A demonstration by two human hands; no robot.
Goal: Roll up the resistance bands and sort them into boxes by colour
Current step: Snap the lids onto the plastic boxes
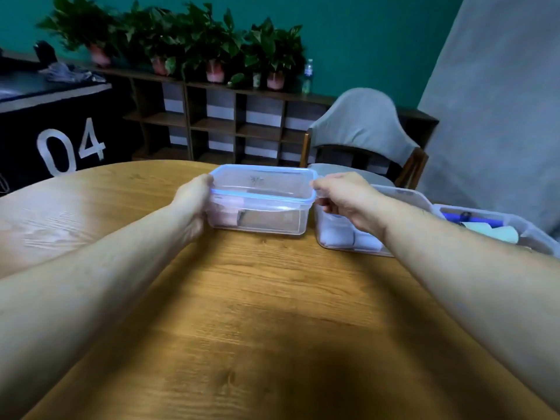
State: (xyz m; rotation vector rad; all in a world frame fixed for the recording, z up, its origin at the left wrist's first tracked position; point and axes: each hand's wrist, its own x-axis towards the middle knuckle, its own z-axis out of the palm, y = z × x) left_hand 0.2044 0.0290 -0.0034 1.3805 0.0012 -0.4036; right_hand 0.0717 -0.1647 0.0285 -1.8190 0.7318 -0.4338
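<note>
Both hands on the clear box near the far edge of the surface, one at each short end. Left hand wrapped on the left end, fingers curled round rim and wall. Right hand at the right end, fingers pinching the rim corner. Blue-edged rim, or a lid, on top; cannot tell which through the blur. Pink rolls inside at the left end, rest of the box looks bare.

Second box just beside on the right, partly hidden by the right forearm, holding pale lilac rolls. Third box at the right edge, holding blue bands and a pale green one, looks loose rather than rolled.

No bands loose on the surface. Judging by this: pink and lilac sorted, mostly done. Probably left: rolling what lies in the third box, then closing or placing the boxes. Current step likely shifting or closing the pink box.

Chair and shelf with plants behind.
</note>
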